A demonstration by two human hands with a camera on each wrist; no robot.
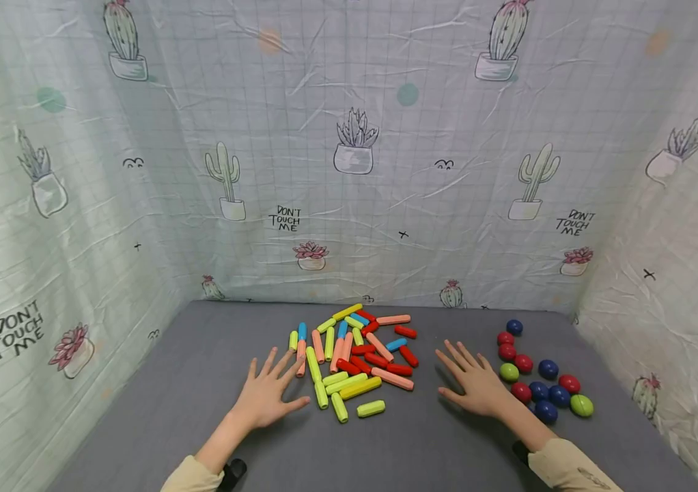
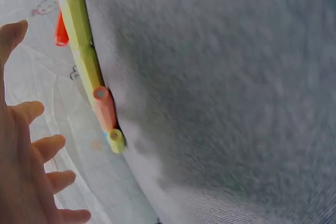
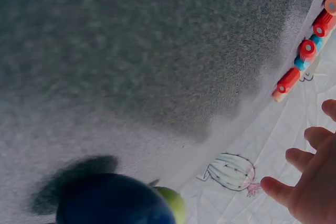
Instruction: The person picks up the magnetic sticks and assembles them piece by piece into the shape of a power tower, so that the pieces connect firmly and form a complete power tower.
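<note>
Both hands are spread with fingers apart and hold nothing. My left hand (image 1: 266,396) is at the left side of a loose group of short ribbed sticks, its fingertips nearest a salmon stick (image 1: 300,358); whether they touch cannot be told. The group mixes lime sticks (image 1: 371,408), yellow sticks (image 1: 360,388), red sticks (image 1: 408,356) and blue sticks (image 1: 396,344). Between that group and several egg-shaped pieces is my right hand (image 1: 475,386), apart from both. These pieces are dark blue (image 1: 546,411), red (image 1: 521,392) and lime green (image 1: 581,405).
A grey tabletop (image 1: 324,458) lies under everything. Pale cactus-print sheets (image 1: 349,205) rise at its back and sides. In the right wrist view, a dark blue egg-shaped piece (image 3: 115,203) is close at the bottom edge.
</note>
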